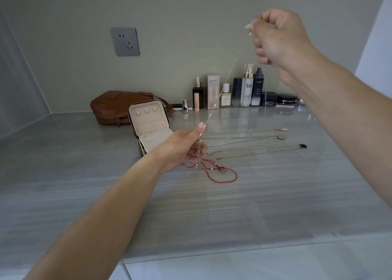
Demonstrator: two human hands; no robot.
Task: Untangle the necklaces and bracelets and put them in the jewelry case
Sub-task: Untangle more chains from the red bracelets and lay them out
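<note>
1. A grey, glossy tabletop [84, 184] meets a plain wall with a grey socket [125, 41].
2. A brown bag [112, 106] lies at the back, against the wall.
3. Right of it stand a row of cosmetic bottles [247, 89], a pale carton [212, 91] and dark jars [286, 99].
4. A small pink bottle [185, 106], possibly perfume, stands in front of the row.

Pretty dim, flat indoor light with soft shadows. The glossy tabletop [233, 205] throws back pale glare near the back. Wide-angle lens bends the edges, and the raised right hand [280, 40] looks slightly motion-blurred.
</note>
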